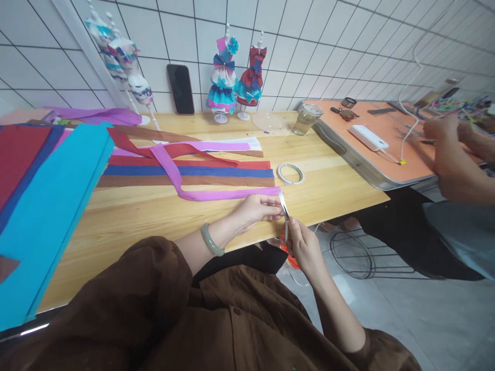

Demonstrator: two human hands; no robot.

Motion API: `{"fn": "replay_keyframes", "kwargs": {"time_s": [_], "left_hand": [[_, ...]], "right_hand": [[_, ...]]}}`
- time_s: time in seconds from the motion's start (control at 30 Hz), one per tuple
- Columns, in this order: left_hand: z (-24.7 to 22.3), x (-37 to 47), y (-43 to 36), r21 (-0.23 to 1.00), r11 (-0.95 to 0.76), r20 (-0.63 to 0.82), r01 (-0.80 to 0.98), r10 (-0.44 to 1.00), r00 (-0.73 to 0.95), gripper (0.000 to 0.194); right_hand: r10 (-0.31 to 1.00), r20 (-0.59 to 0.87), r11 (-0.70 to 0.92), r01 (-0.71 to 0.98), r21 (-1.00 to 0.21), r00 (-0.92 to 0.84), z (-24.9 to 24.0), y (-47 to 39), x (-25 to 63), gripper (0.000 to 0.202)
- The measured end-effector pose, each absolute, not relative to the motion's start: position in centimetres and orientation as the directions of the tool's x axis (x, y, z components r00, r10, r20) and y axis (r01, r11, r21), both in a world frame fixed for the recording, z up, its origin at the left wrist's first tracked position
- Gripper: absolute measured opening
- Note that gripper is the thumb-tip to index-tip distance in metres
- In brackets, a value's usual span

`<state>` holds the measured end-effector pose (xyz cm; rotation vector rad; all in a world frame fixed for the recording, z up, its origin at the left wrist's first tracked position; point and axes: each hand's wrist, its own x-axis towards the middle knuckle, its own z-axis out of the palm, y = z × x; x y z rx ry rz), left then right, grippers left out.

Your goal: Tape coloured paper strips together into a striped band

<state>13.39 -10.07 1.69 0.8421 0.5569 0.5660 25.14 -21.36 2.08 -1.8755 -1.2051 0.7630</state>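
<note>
My left hand, with a green bangle at the wrist, reaches over the table's front edge. Its fingertips pinch a narrow strip of white tape that runs down from the end of a purple crepe-paper strip. Scissors are gripped in my right hand, their blades at the tape close to my left fingertips. The handles are mostly hidden by my fingers. Just beyond, a roll of double-sided tape lies flat on the wooden table.
Red, blue and brown paper strips lie across the table. Folded blue paper is at left. Small dressed mannequins, a phone and a cup stand at the back. A co-worker's arms are over the orange table.
</note>
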Motion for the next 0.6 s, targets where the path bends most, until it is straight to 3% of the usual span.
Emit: {"fn": "replay_keyframes", "kwargs": {"time_s": [0.6], "left_hand": [[2.13, 13.35, -10.25, 0.787, 0.56, -0.229, -0.258, 0.654, 0.721, 0.018]], "right_hand": [[0.925, -0.061, -0.252, 0.484, -0.838, 0.376, 1.86, -21.31, 25.22, 0.048]]}}
